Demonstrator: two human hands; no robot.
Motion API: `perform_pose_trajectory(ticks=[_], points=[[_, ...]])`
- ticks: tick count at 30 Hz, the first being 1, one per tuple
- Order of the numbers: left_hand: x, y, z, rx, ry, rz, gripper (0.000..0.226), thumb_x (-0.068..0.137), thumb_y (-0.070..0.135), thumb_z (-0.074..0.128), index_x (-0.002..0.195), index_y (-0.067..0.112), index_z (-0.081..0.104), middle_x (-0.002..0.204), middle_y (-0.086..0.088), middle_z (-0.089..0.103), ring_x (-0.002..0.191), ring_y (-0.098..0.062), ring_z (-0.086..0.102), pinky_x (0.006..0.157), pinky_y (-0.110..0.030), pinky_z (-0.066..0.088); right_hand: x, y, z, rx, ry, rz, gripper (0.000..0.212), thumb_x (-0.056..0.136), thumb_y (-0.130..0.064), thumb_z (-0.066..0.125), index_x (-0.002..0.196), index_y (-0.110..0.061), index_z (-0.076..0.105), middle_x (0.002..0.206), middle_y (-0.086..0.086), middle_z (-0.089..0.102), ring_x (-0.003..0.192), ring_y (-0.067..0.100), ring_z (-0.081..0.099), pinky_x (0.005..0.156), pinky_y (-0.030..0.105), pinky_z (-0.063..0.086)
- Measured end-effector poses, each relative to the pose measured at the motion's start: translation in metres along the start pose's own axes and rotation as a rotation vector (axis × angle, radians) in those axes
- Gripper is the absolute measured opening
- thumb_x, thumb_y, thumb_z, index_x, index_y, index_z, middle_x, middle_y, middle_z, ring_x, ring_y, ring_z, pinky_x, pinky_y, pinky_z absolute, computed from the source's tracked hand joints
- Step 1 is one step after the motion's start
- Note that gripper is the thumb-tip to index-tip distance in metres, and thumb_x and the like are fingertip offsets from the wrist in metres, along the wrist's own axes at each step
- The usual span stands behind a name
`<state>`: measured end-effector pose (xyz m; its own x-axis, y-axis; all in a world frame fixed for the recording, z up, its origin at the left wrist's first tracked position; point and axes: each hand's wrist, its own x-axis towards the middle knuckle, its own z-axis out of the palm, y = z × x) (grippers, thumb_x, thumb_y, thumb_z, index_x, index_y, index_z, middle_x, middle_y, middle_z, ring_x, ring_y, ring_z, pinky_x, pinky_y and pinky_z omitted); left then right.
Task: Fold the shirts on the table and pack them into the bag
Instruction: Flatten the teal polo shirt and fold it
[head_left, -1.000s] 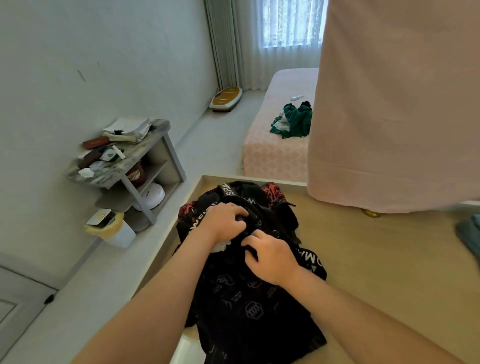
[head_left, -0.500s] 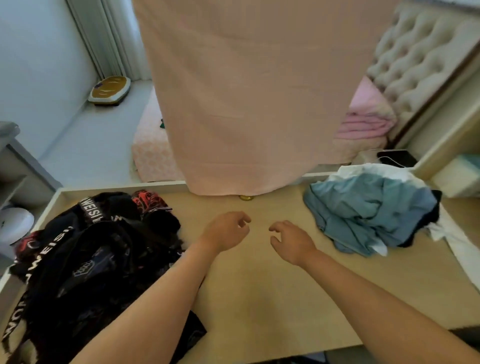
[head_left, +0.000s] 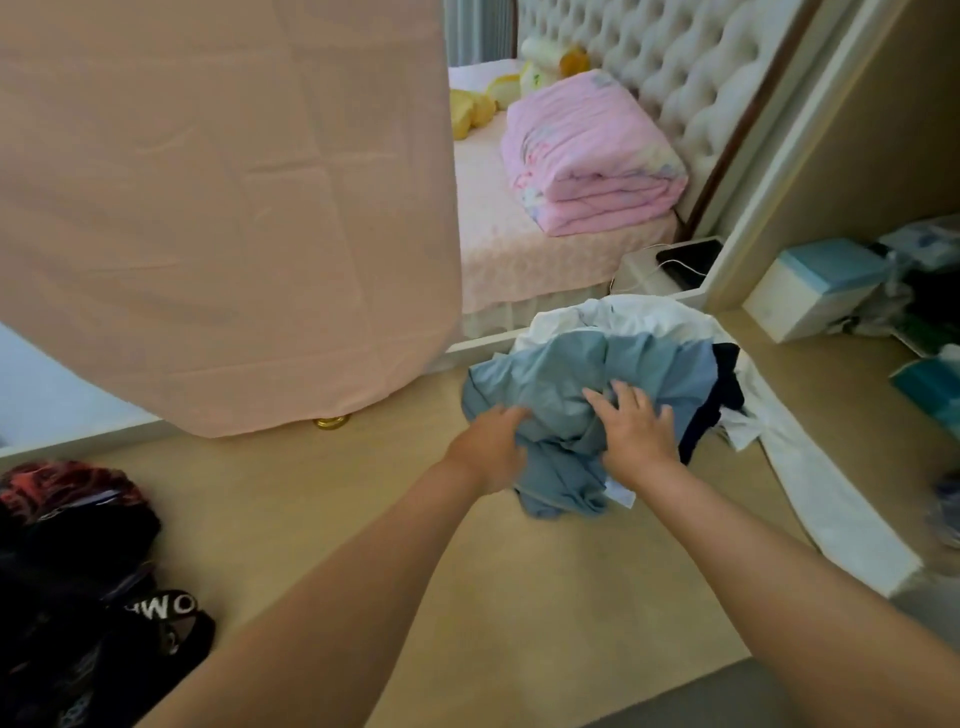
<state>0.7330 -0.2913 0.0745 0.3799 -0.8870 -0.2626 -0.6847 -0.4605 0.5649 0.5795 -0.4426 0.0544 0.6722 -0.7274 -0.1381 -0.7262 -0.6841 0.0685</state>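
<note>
A crumpled blue shirt (head_left: 582, 374) tops a clothes pile at the back right of the beige table (head_left: 467, 582). Under it lie a white shirt (head_left: 649, 317), whose sleeve trails toward the front right, and a dark navy garment (head_left: 724, 384). My left hand (head_left: 491, 449) grips the blue shirt's left edge, fingers curled into the cloth. My right hand (head_left: 636, 434) rests on top of the blue shirt with fingers spread. The black bag (head_left: 78, 571), with white lettering and a red pattern, sits at the table's front left, apart from both hands.
A large pink cloth (head_left: 208, 208) hangs over the table's back left, a small gold object (head_left: 331, 422) under its hem. A white and teal box (head_left: 815, 291) and other clutter stand at the far right. Behind the table is a bed with a folded pink quilt (head_left: 587, 156).
Both hands left the black bag, crossed the table to the right and now land on the blue shirt. My view swung right with them.
</note>
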Motion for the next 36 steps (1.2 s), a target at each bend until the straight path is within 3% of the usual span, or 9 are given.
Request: perform_pose_trajectory(ticks=[3,6,12,16,22,29,30,33,36], points=[[0.019,0.018,0.008,0.013,0.061,0.027,0.06,0.09,0.02,0.059,0.146,0.024,0.036,0.143,-0.003,0.042,0.132,-0.023,0.04,0.1,-0.035,0.041,0.018,0.019,0.005,0.063,0.231,-0.1,0.039,0.086,-0.014,0.062,0.118,-0.035,0.066,0.117,-0.001,0.055,0.106,0.024,0.05,0.094,0.042,0.033],[0.029,0.03,0.013,0.008,0.135,0.064,0.065,0.087,0.027,0.066,0.145,0.028,0.037,0.145,0.001,0.039,0.132,-0.02,0.038,0.101,-0.033,0.041,0.025,0.023,0.003,0.239,0.397,-0.204,0.018,0.087,-0.026,0.063,0.096,-0.032,0.078,0.108,-0.004,0.065,0.101,0.024,0.055,0.094,0.043,0.03],[0.046,0.059,0.004,0.025,0.345,0.143,0.043,0.085,0.049,0.066,0.119,0.024,0.06,0.118,0.006,0.058,0.106,-0.013,0.052,0.085,-0.031,0.047,0.037,0.021,-0.05,0.614,0.477,-0.257,0.026,0.086,-0.03,0.045,0.089,-0.024,0.07,0.081,-0.006,0.069,0.081,0.021,0.06,0.091,0.043,0.038],[0.056,0.076,-0.012,-0.074,0.448,0.135,0.018,0.095,0.022,0.056,0.086,0.011,0.067,0.088,0.002,0.064,0.079,-0.016,0.057,0.074,-0.04,0.049,0.043,0.029,-0.068,0.738,0.479,-0.33,0.012,0.084,-0.029,0.06,0.087,-0.02,0.067,0.073,-0.006,0.063,0.073,0.019,0.056,0.077,0.04,0.045],[0.046,0.069,-0.043,-0.229,0.502,0.083,0.022,0.099,0.009,0.041,0.095,0.016,0.062,0.085,0.008,0.061,0.076,-0.01,0.055,0.064,-0.025,0.039,0.05,0.053,-0.058,0.463,0.048,-0.204,0.021,0.083,-0.048,0.067,0.079,-0.031,0.056,0.084,-0.011,0.056,0.088,0.019,0.051,0.094,0.041,0.033],[0.024,0.02,-0.061,-0.075,0.186,-0.117,0.012,0.095,0.021,0.04,0.088,0.019,0.049,0.077,-0.004,0.059,0.066,-0.027,0.062,0.062,-0.048,0.055,0.047,0.014,-0.097,0.811,0.432,-0.217,0.015,0.084,-0.002,0.055,0.095,-0.013,0.054,0.086,0.002,0.058,0.082,0.027,0.052,0.074,0.035,0.035],[0.02,0.015,-0.064,-0.026,0.113,-0.131,0.004,0.09,0.022,0.046,0.094,0.022,0.048,0.083,-0.003,0.06,0.072,-0.027,0.063,0.066,-0.046,0.055,0.044,0.004,-0.102,0.838,0.441,-0.259,0.019,0.083,-0.002,0.056,0.098,-0.013,0.056,0.087,-0.002,0.055,0.083,0.023,0.051,0.075,0.035,0.037],[0.008,0.02,-0.067,-0.196,0.12,0.06,0.049,0.077,0.027,0.064,0.121,0.035,0.045,0.102,0.01,0.062,0.09,-0.012,0.062,0.08,-0.037,0.054,0.039,-0.028,-0.097,0.695,0.442,-0.343,0.015,0.08,-0.015,0.061,0.094,-0.019,0.063,0.086,-0.01,0.054,0.085,0.017,0.05,0.084,0.04,0.041],[0.0,0.027,-0.067,-0.236,0.288,0.175,0.038,0.087,0.018,0.06,0.121,0.034,0.054,0.098,0.014,0.064,0.088,-0.008,0.061,0.077,-0.025,0.049,0.041,-0.048,-0.085,0.537,0.282,-0.287,0.009,0.083,-0.033,0.064,0.089,-0.027,0.062,0.092,-0.007,0.06,0.094,0.022,0.055,0.085,0.04,0.039]])
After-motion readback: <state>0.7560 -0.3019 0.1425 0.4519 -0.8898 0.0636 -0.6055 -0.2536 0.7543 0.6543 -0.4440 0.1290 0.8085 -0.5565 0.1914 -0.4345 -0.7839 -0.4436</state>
